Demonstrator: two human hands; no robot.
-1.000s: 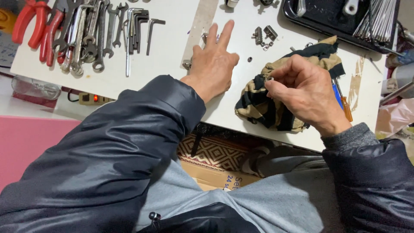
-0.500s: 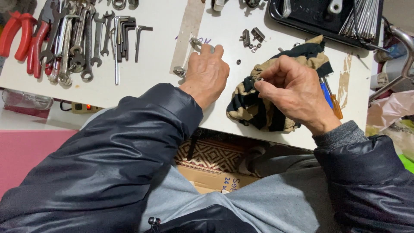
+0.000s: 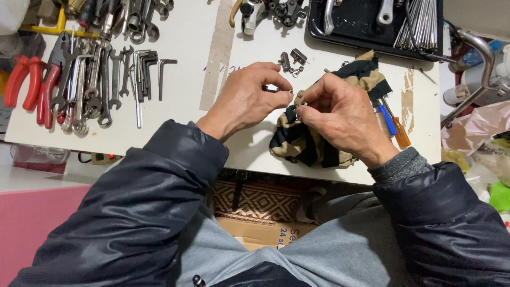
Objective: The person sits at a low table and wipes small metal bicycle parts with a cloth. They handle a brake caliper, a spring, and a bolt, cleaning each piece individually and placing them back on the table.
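Two grips nearly touching above tabletop (image 3: 202,127): left hand (image 3: 245,98) pinching small bolt (image 3: 277,91), long axis toward 3 o'clock; right hand (image 3: 340,114) pinching tiny metal piece (image 3: 301,104) over rag (image 3: 305,143).

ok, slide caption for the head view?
Left hand and right hand pinch small metal parts above a striped rag.

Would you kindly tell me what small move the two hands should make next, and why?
Probably bring the small metal part in the left hand across to the tiny piece pinched by the right hand; the fingertips almost meet above the striped cloth.
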